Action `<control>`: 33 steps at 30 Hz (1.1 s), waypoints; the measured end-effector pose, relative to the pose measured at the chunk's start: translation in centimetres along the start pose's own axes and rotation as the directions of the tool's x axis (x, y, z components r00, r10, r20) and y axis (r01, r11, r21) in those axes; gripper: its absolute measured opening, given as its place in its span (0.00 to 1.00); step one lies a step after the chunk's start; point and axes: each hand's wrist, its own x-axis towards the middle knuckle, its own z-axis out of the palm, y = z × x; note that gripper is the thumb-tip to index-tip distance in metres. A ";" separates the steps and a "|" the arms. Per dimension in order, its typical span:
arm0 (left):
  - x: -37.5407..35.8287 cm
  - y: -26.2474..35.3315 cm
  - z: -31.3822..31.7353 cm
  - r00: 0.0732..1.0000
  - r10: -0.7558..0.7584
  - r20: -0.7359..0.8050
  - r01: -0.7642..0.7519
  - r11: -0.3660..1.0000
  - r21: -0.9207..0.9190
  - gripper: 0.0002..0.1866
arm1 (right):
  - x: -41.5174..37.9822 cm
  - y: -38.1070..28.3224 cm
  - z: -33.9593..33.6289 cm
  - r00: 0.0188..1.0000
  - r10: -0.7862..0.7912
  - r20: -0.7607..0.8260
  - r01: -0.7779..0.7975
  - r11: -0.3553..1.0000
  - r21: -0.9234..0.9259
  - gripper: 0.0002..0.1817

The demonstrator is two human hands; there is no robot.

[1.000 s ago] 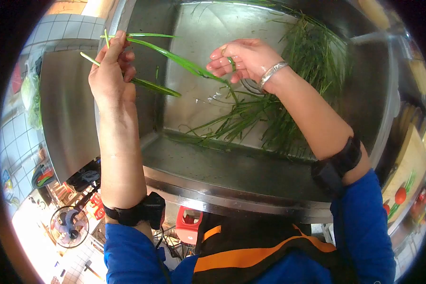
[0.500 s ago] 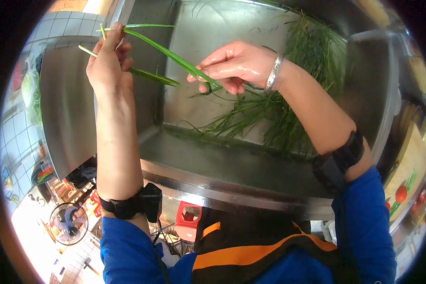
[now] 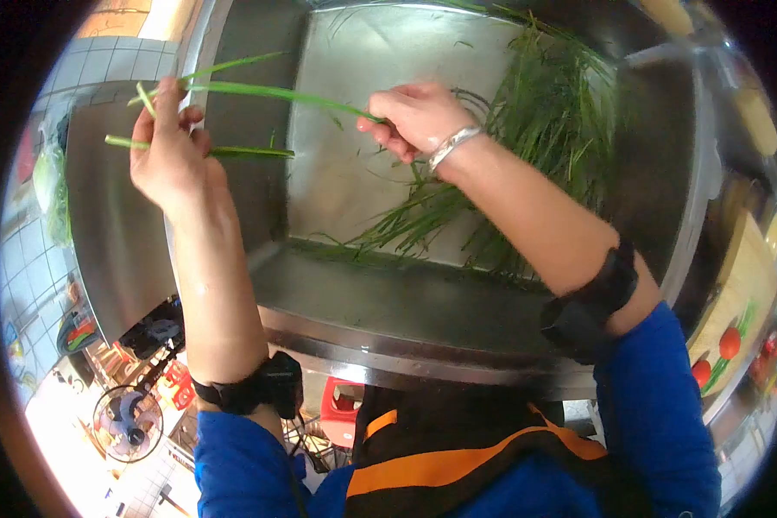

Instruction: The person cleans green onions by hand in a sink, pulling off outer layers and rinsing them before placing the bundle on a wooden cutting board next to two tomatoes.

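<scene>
Since I'm watching all this through the head cam, the big steel sink [image 3: 332,194] pretty much fills my view. Next biggest is the wet heap of long greens [image 3: 552,129], piled along its right side with a looser bunch fanning toward the near edge of the sink floor. Then there's my left hand [image 3: 177,160], up over the sink's left rim, fingers curled and mostly closed, thumb pinching a few green stalks [image 3: 272,91] near their pale ends. Those pale ends poke out to the left, and the green parts stretch right over the sink. My right hand [image 3: 416,116] is up above the sink floor, left of the heap, with the fingers folded in and closed on the far end of the longest stalk, so that one runs between both hands, nearly straight. Another one angles up and a lower one [image 3: 255,153] sticks out under my left fingers, both with free tips. Smaller stuff: a silver bracelet [image 3: 455,148] on my right wrist, plus a tiny leaf scrap [image 3: 337,123] just below the stretched stalk.
</scene>
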 end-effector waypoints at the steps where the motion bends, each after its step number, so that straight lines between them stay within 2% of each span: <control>1: 0.2 0.1 -0.2 1.000 0.004 -0.023 -0.005 0.999 -0.048 0.08 | 0.4 0.5 -0.1 0.993 0.023 -0.120 -0.005 0.989 0.145 0.10; 3: 0.2 0.7 -0.4 0.998 0.014 -0.063 -0.016 0.999 -0.031 0.07 | 0.6 1.3 -0.4 0.984 0.053 -0.169 -0.018 0.978 0.206 0.10; 5: 0.4 0.5 -0.8 0.999 0.030 -0.041 -0.032 0.999 -0.033 0.07 | 0.6 1.8 -1.0 0.995 -0.029 -0.095 0.044 0.986 0.161 0.10; 7: 0.4 0.2 -1.1 1.000 0.015 -0.012 -0.016 1.000 -0.008 0.07 | 0.3 1.2 -1.2 0.996 -0.060 -0.065 0.072 0.979 0.190 0.09; 9: 0.5 0.0 -1.2 1.000 0.000 -0.017 0.000 1.000 0.001 0.07 | 0.1 0.5 -1.3 0.983 -0.175 -0.059 0.179 0.982 0.056 0.10; 10: 0.5 0.0 -1.3 1.000 -0.004 -0.006 0.004 1.000 -0.010 0.07 | 0.5 0.9 -1.1 0.983 -0.175 -0.059 0.178 0.982 0.057 0.10; 11: 0.5 0.0 -1.3 1.000 -0.007 0.005 0.007 1.000 -0.024 0.07 | 1.2 1.5 -0.9 0.924 -0.382 -0.032 0.377 0.920 -0.110 0.09; 12: 0.6 0.0 -1.3 1.000 -0.007 0.007 0.007 1.000 -0.030 0.07 | 1.5 1.4 -0.4 0.823 -0.567 0.028 0.553 0.789 -0.268 0.09; 13: 0.6 0.1 -1.2 1.000 -0.006 -0.022 0.006 1.000 -0.020 0.07 | 1.6 1.3 -0.1 0.820 -0.572 0.022 0.554 0.784 -0.281 0.09; 15: 0.6 -0.3 -1.1 1.000 -0.016 -0.021 0.016 1.000 -0.017 0.07 | 1.0 1.1 0.0 0.785 -0.612 0.090 0.564 0.648 -0.513 0.08; 17: 0.3 -0.1 -0.7 0.999 -0.029 -0.041 0.029 1.000 -0.001 0.07 | 1.2 1.2 0.4 0.816 -0.578 -0.015 0.489 0.703 -0.517 0.07; 19: 0.2 -0.8 -1.3 1.000 -0.021 -0.017 0.021 1.000 -0.003 0.08 | 2.4 1.9 0.8 0.884 -0.354 -0.306 0.268 0.919 -0.289 0.07; 20: 0.5 -0.9 -2.0 1.000 0.005 -0.018 -0.005 1.000 -0.012 0.08 | 3.0 2.3 0.4 0.873 -0.366 -0.322 0.269 0.912 -0.309 0.07; 22: 0.3 0.2 -1.4 0.995 0.073 -0.064 -0.076 0.996 -0.042 0.08 | 3.7 3.2 -0.2 0.865 -0.235 -0.444 0.238 0.970 -0.050 0.05; 23: 0.1 0.6 -1.2 0.995 0.086 -0.044 -0.089 0.993 -0.078 0.08 | 3.6 4.1 -0.6 0.865 -0.234 -0.445 0.237 0.970 -0.051 0.05; 24: 0.9 0.6 -1.9 0.999 0.034 -0.024 -0.036 0.997 -0.074 0.08 | 3.0 4.6 -0.5 0.880 -0.397 -0.262 0.169 0.777 -0.607 0.05; 25: 1.1 0.6 -2.3 1.000 -0.010 -0.004 0.010 0.997 -0.072 0.08 | 2.2 5.3 -1.1 0.903 -0.430 -0.012 0.127 0.293 -0.948 0.05; 26: 1.0 0.6 -2.4 1.000 -0.008 -0.009 0.008 0.997 -0.071 0.08 | 1.6 6.2 -1.8 0.946 -0.284 0.154 0.177 0.060 -0.982 0.05; 27: 0.8 0.7 -2.3 0.997 -0.065 0.033 0.067 0.995 -0.075 0.08 | 1.0 6.9 -2.5 0.956 -0.097 0.277 0.260 -0.163 -0.952 0.05; 28: 0.9 0.8 -2.3 0.991 -0.113 0.073 0.119 0.989 -0.083 0.08 | 0.2 7.0 -3.0 0.973 0.121 0.194 0.214 -0.175 -0.961 0.06; 29: 1.3 0.7 -3.0 0.993 -0.100 0.065 0.106 0.990 -0.090 0.08 | -0.3 6.9 -3.4 0.940 0.328 0.097 0.170 -0.202 -0.965 0.07; 30: 1.8 0.3 -4.1 0.982 -0.113 0.148 0.127 0.988 -0.088 0.08 | -0.4 6.7 -3.7 0.897 0.439 0.061 0.194 -0.266 -0.944 0.09; 31: 1.8 0.5 -4.4 0.964 -0.133 0.231 0.155 0.985 -0.079 0.09 | -0.8 6.8 -4.1 0.838 0.546 0.012 0.223 -0.322 -0.920 0.12; 33: 1.1 0.8 -4.5 0.969 -0.138 0.205 0.156 0.985 -0.079 0.09 | -4.1 7.9 -8.6 0.832 0.554 0.028 0.321 -0.440 -0.839 0.15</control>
